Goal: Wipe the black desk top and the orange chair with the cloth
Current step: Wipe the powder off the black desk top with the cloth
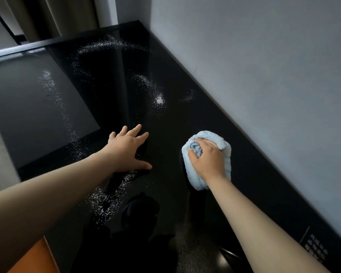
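Note:
The glossy black desk top (114, 79) fills the view and is strewn with trails of white crumbs or powder (158, 99). My right hand (207, 158) grips a bunched light-blue cloth (211, 137) and presses it on the desk near the wall. Flat on the desk to the left lies my left hand (129, 147), fingers spread and holding nothing. A sliver of the orange chair (34, 259) shows at the bottom left corner, below the desk edge.
A grey wall (254, 56) runs along the desk's right edge. Curtains and a dark frame (53, 16) stand behind the far end. A printed label (315, 249) sits at the near right of the desk. Floor shows at the left.

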{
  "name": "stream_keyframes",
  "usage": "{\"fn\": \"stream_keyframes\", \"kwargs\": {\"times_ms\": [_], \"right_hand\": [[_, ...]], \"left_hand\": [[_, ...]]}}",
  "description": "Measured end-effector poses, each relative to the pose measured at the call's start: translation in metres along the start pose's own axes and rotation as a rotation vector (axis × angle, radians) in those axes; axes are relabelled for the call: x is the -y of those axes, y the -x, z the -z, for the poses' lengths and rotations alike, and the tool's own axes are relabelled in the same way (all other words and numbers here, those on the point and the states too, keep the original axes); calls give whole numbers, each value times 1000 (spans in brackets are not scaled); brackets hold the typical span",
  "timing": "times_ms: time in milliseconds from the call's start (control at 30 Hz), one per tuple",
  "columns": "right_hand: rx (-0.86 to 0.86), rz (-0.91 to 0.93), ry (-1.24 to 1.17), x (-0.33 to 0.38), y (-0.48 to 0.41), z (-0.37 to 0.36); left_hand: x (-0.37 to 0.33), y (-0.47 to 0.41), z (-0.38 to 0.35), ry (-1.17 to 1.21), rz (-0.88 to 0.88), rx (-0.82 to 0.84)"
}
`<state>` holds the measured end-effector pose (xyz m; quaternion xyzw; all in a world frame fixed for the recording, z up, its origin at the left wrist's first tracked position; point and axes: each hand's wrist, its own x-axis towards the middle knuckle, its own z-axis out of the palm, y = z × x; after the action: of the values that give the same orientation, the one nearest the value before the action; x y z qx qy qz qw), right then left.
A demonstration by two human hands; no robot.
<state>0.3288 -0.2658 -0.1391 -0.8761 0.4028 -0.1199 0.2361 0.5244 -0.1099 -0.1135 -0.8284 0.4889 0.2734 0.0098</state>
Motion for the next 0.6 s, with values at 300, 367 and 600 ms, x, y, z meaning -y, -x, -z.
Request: {"fn": "stream_keyframes", "kwargs": {"times_ms": [300, 367, 600], "right_hand": [[6, 36, -56, 30, 41, -21], [-1, 35, -46, 38, 50, -26], [14, 35, -36, 53, 72, -42]], "left_hand": [[49, 47, -13, -67, 101, 4], [55, 51, -16, -87, 103, 48], [54, 55, -23, -125, 85, 47]]}}
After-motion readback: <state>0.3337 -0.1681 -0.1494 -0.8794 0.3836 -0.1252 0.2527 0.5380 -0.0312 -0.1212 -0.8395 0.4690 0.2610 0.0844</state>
